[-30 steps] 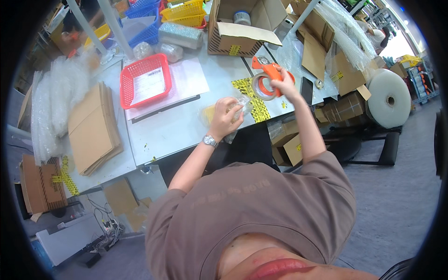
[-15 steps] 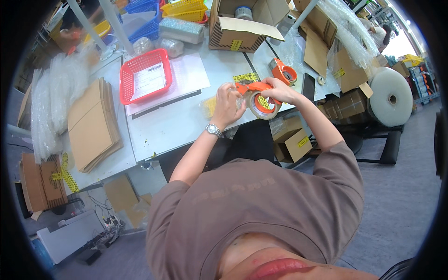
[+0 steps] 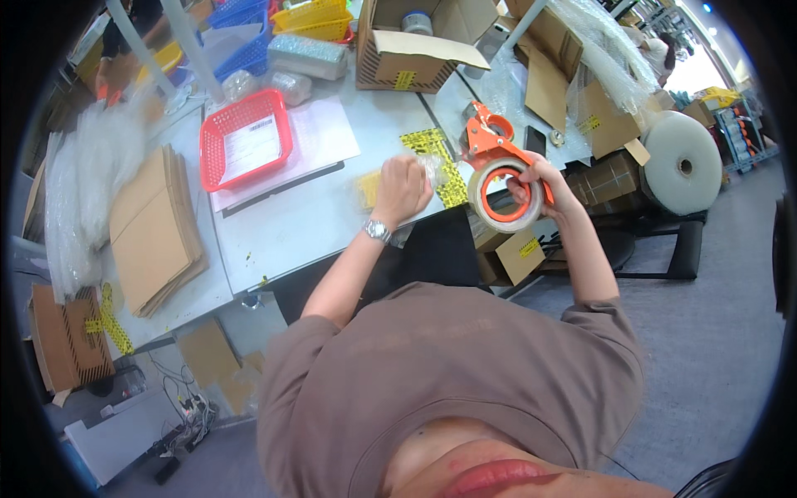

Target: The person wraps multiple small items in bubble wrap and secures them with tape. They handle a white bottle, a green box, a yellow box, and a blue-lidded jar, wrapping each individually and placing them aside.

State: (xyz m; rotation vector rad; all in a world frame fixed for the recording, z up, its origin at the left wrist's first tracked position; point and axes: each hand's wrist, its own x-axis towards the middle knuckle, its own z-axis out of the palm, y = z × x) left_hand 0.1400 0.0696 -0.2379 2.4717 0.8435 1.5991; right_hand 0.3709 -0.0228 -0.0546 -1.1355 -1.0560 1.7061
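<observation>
My right hand [image 3: 541, 186] is closed round the orange handle of a tape dispenser [image 3: 479, 217], whose roll of clear tape faces me beyond the table's front edge. My left hand [image 3: 402, 189] is curled closed over a small package wrapped in clear plastic [image 3: 368, 190], something yellow showing inside it. The package lies on the table, sticking out on both sides of the hand. Black-and-yellow tape [image 3: 449, 184] covers the tabletop beside it. A second orange tape dispenser [image 3: 501, 124] stands behind the first one.
A red basket [image 3: 204, 158] with a paper in it stands left of my hands. Flattened cardboard [image 3: 158, 232] is stacked farther left. At the back is an open carton [image 3: 432, 46]. A black phone [image 3: 535, 139] lies at the right, near a bubble-wrap roll [image 3: 660, 166].
My right hand has drawn the tape dispenser right and away from my left hand, turning it. The left fingers have curled in over the package. The whole view has shifted slightly.
</observation>
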